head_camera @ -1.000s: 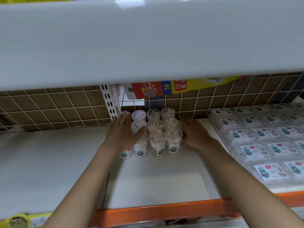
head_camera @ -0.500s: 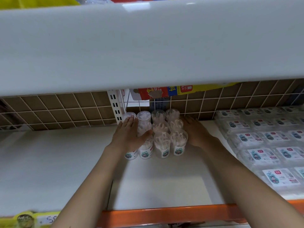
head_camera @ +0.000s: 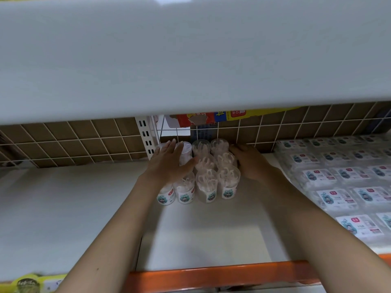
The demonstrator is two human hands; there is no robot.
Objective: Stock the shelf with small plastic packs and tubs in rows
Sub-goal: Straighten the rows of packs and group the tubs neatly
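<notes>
Several small clear plastic tubs [head_camera: 208,182] with white labelled bases stand in tight rows at the back middle of the white shelf [head_camera: 201,235]. My left hand [head_camera: 169,163] lies flat over the left column of tubs, fingers straight and reaching toward the wire back. My right hand [head_camera: 250,160] presses flat against the right side of the tub block. Flat clear plastic packs [head_camera: 336,197] with blue and red labels lie in rows on the right part of the shelf.
The white upper shelf [head_camera: 190,56] overhangs low and hides the top of the view. A wire grid back [head_camera: 69,142] with brown cardboard behind it closes the rear. An orange shelf edge [head_camera: 222,273] runs along the front. Bare shelf lies to the left.
Both hands have stayed flat against the tub block, which sits slightly tighter against the wire back. The camera view has shifted a little; nothing was picked up or released.
</notes>
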